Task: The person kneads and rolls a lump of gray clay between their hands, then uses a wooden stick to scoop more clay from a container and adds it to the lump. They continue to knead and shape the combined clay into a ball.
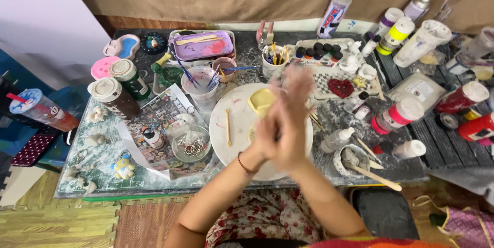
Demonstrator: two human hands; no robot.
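Observation:
My left hand [266, 133] and my right hand [294, 119] are pressed palm to palm, fingers stretched out and blurred, above a round white plate [226, 134]. Whatever may lie between the palms is hidden. A thin bracelet sits on my left wrist. On the plate, just beyond my fingers, lies a pale yellow lump [260, 101]. A small wooden stick [228, 127] rests on the plate's left side.
A crowded craft table: a cup of brushes [202, 86], a glass bowl of metal rings [191, 146], two brown jars [117, 96] at left, a bowl of grey clay with a wooden stick [351, 158], paint bottles [396, 115] at right, a drink cup [41, 110] at far left.

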